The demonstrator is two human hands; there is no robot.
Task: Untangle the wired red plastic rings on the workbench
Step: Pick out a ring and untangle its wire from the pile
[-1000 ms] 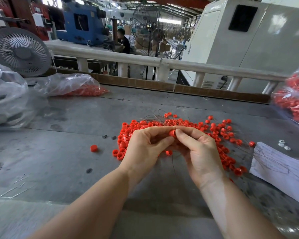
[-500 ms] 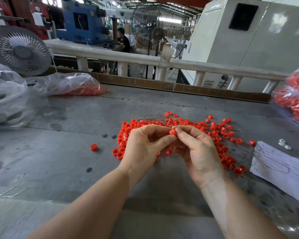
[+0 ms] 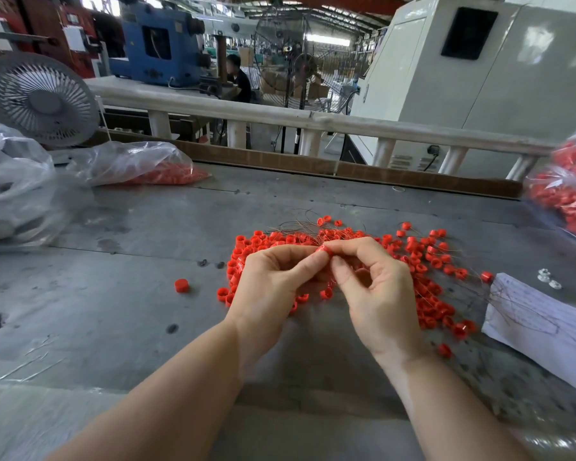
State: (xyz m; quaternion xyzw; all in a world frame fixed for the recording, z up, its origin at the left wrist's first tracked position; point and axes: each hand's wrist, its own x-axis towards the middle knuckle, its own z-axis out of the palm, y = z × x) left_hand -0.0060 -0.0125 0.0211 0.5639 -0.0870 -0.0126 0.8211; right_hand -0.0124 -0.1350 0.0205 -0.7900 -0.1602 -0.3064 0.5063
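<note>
1. Factory floor behind a pale railing (image 3: 280,119), with a grey, scuffed tabletop (image 3: 113,294) in front carrying the work.
2. Tangled red rings (image 3: 423,261) on thin wires (image 3: 296,226) lie in a loose heap at the middle of the tabletop, spreading right toward a sheet of paper (image 3: 542,327).
3. Both hands hover just above the near side of the heap. The left hand (image 3: 270,287) and right hand (image 3: 376,294) meet at their fingertips and together pinch 1 ring (image 3: 322,250), fingers curled.
4. Risk, as a judgement: pulling this ring away briskly could drag its wire through the heap, tightening the knot or sweeping loose rings across the tabletop. The wires are hair-thin and hard to follow, so a wrong tug is easy.
5. A second risk: wires already reach over the paper and could drag it along or snag its edge.
6. 1 stray ring (image 3: 181,285) sits apart on the left, showing how readily these roll free.
7. Open room: bare tabletop lies to the left of the heap and toward the person. A clear bag of rings (image 3: 140,164) and a small fan (image 3: 40,98) sit at the far left, another bag (image 3: 566,201) crowds the right edge, and 3 small white nuts (image 3: 547,278) rest beside the paper.
</note>
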